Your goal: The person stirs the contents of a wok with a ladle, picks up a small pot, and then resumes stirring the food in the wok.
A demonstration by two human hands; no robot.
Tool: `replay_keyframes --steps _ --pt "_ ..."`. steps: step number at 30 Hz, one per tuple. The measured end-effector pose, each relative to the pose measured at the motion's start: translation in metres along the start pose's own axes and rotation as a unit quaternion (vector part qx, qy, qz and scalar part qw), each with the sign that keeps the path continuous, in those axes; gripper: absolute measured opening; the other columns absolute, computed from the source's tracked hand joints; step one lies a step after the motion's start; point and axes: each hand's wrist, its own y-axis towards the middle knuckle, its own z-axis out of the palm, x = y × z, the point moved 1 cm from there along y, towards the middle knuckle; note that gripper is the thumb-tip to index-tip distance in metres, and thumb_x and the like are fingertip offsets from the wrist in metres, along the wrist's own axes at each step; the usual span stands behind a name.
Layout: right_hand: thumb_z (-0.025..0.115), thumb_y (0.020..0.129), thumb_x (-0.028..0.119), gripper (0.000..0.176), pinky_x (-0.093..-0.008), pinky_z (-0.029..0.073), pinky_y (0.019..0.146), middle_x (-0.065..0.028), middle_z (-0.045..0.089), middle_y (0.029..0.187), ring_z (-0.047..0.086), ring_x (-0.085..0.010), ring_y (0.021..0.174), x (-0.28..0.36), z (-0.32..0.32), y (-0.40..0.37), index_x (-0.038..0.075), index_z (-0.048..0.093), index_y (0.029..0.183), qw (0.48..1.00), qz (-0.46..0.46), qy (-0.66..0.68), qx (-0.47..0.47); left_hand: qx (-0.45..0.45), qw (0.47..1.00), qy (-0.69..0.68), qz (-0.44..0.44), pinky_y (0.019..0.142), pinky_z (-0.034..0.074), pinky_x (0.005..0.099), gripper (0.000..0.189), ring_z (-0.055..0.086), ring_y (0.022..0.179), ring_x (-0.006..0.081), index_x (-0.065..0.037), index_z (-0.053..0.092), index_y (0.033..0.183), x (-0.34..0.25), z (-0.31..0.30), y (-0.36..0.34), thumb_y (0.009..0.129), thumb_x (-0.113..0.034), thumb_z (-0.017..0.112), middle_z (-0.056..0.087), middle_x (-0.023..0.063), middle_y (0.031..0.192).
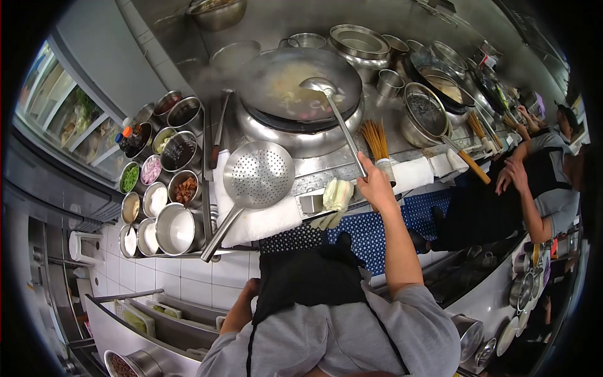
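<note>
My right hand (pixel 375 182) is closed round the handle of a steel ladle (pixel 321 86). The ladle's bowl rests in a big dark wok (pixel 264 112), where pale and purplish pieces of food (pixel 295 91) lie under steam. Down by my apron hangs my left hand (pixel 252 287), with its fingers hidden from sight. A perforated strainer (pixel 259 174) lies on a white towel (pixel 276 221) at the counter's front edge. Just beyond my right hand stands a bundle-bristle wok brush (pixel 375 141).
Steel pots with seasonings and chopped ingredients crowd the left, including green pieces (pixel 129 178) and a white-filled pot (pixel 174 229). A mesh strainer (pixel 424 110) sits over a pot at right. Another person (pixel 502 207) stands to the right. Behind me is a steel counter (pixel 119 314).
</note>
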Motion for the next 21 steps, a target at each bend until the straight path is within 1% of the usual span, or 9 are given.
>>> replay_keyframes --steps 1,2,4,10,14,16,17,19,21 --pt "0.06 0.076 0.005 0.062 -0.0413 0.048 0.073 -0.0245 0.063 0.076 0.063 -0.0379 0.075 0.0 0.0 0.0 0.012 0.043 0.135 1.0 0.0 0.002 0.0 -0.009 0.996 -0.076 -0.037 0.083 0.049 0.0416 0.034 0.061 0.098 0.0348 -0.004 0.068 0.09 -0.007 -0.005 -0.006 0.074 -0.034 0.063 0.065 0.0218 0.098" --pt "0.06 0.076 0.005 0.062 -0.0412 0.048 0.073 -0.0245 0.063 0.076 0.063 -0.0379 0.075 0.0 0.0 0.001 0.012 0.043 0.135 1.0 0.0 0.004 0.0 -0.024 0.996 -0.077 -0.034 0.082 0.049 0.0421 0.035 0.061 0.097 0.0357 -0.003 0.068 0.089 -0.011 -0.007 -0.005 0.073 -0.033 0.063 0.064 0.0231 0.097" --pt "0.06 0.076 0.004 0.062 -0.0411 0.048 0.073 -0.0244 0.063 0.076 0.063 -0.0379 0.075 0.001 0.0 0.0 0.012 0.043 0.135 1.0 0.002 -0.001 0.001 -0.054 0.995 -0.077 -0.028 0.082 0.049 0.0433 0.035 0.061 0.095 0.0375 -0.001 0.067 0.089 0.017 0.008 0.018 0.073 -0.033 0.063 0.064 0.0255 0.095" --pt "0.06 0.076 0.004 0.062 -0.041 0.047 0.072 -0.024 0.063 0.075 0.063 -0.0375 0.074 -0.002 0.002 0.001 0.012 0.043 0.135 1.0 -0.006 -0.001 -0.005 -0.081 0.97 -0.226 -0.034 0.081 0.049 0.0442 0.036 0.061 0.094 0.0387 -0.001 0.067 0.088 0.001 0.008 0.037 0.073 -0.033 0.063 0.063 0.0269 0.094" --pt "0.06 0.076 0.004 0.062 -0.0408 0.047 0.071 -0.024 0.063 0.075 0.064 -0.037 0.073 -0.001 0.001 0.0 0.013 0.044 0.135 1.0 -0.002 0.005 -0.008 -0.106 0.934 -0.337 -0.051 0.081 0.049 0.0448 0.037 0.061 0.093 0.0395 0.0 0.067 0.088 0.004 0.01 0.046 0.072 -0.033 0.064 0.062 0.0278 0.093" --pt "0.06 0.075 0.005 0.063 -0.0462 0.046 0.075 -0.0245 0.062 0.075 0.061 -0.0411 0.076 0.002 -0.001 -0.001 0.012 0.042 0.135 1.0 0.002 0.012 -0.002 -0.112 0.92 -0.371 -0.059 0.081 0.049 0.0451 0.037 0.061 0.093 0.0399 0.0 0.067 0.088 0.008 0.012 0.049 0.072 -0.033 0.064 0.062 0.0283 0.092" --pt "0.061 0.075 0.006 0.063 -0.0488 0.046 0.077 -0.0248 0.062 0.076 0.06 -0.0431 0.077 0.002 -0.001 -0.002 0.012 0.041 0.135 1.0 0.004 0.015 0.001 -0.087 0.945 -0.31 -0.048 0.081 0.049 0.0454 0.036 0.061 0.093 0.0399 0.0 0.067 0.087 0.011 0.011 0.049 0.073 -0.033 0.063 0.063 0.0275 0.092" --pt "0.061 0.075 0.006 0.063 -0.0488 0.046 0.077 -0.0254 0.062 0.077 0.06 -0.0434 0.078 0.001 0.001 -0.002 0.011 0.042 0.134 1.0 0.0 0.016 -0.004 -0.04 0.982 -0.186 -0.023 0.08 0.049 0.046 0.034 0.061 0.093 0.04 -0.001 0.067 0.087 0.008 0.002 0.043 0.074 -0.032 0.062 0.063 0.0261 0.091" --pt "0.061 0.075 0.006 0.062 -0.0488 0.046 0.077 -0.026 0.062 0.079 0.06 -0.0436 0.079 0.001 0.001 -0.002 0.011 0.042 0.134 1.0 -0.001 0.016 -0.005 -0.04 0.995 -0.088 -0.011 0.079 0.049 0.0459 0.033 0.061 0.092 0.0401 -0.003 0.068 0.087 -0.023 -0.018 0.014 0.074 -0.032 0.061 0.064 0.0248 0.091"
